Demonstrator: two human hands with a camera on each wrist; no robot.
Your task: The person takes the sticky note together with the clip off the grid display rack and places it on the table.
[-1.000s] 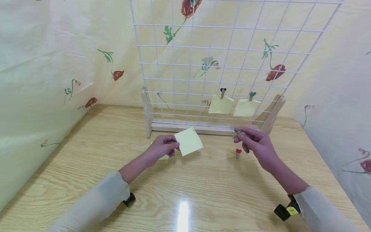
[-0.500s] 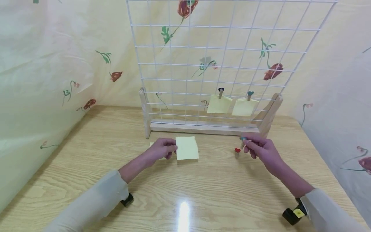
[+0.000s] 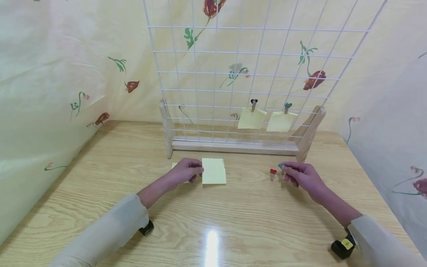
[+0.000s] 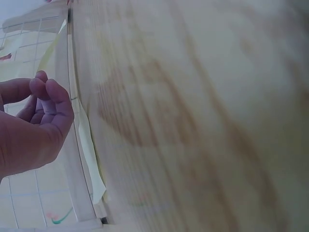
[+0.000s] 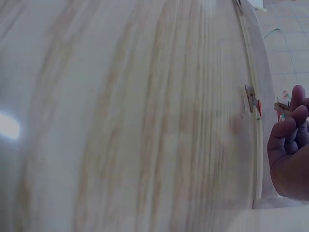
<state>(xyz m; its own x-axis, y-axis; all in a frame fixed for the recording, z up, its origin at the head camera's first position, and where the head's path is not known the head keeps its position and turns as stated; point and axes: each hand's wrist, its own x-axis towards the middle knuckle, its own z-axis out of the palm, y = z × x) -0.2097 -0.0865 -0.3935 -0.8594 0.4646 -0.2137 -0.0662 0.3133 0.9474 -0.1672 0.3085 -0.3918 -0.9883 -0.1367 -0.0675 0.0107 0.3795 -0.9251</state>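
Observation:
My left hand [image 3: 183, 172] pinches a pale yellow paper note [image 3: 214, 171] by its left edge; in the left wrist view the note [image 4: 52, 48] appears nearly edge-on beyond the fingertips. A second yellow note [image 3: 174, 165] lies on the table, mostly hidden behind that hand. Between thumb and fingers, my right hand [image 3: 305, 178] holds a small wooden clothespin [image 3: 282, 166] with a blue-green heart. Just left of it on the table is another clothespin [image 3: 272, 174] with a red heart, also seen in the right wrist view as a clothespin [image 5: 250, 99] apart from the hand.
A white wire grid [image 3: 213, 89] stands on a wooden base [image 3: 233, 147] at the back. Two yellow notes hang low on its right side, under a dark-heart clothespin [image 3: 254, 105] and a teal-heart clothespin [image 3: 287, 108]. Flowered cloth [image 3: 83, 74] surrounds the wooden table [image 3: 200, 211].
My right hand has moved right and slightly toward me with its clothespin, away from the red-heart one. The note in my left hand has turned from tilted to nearly square.

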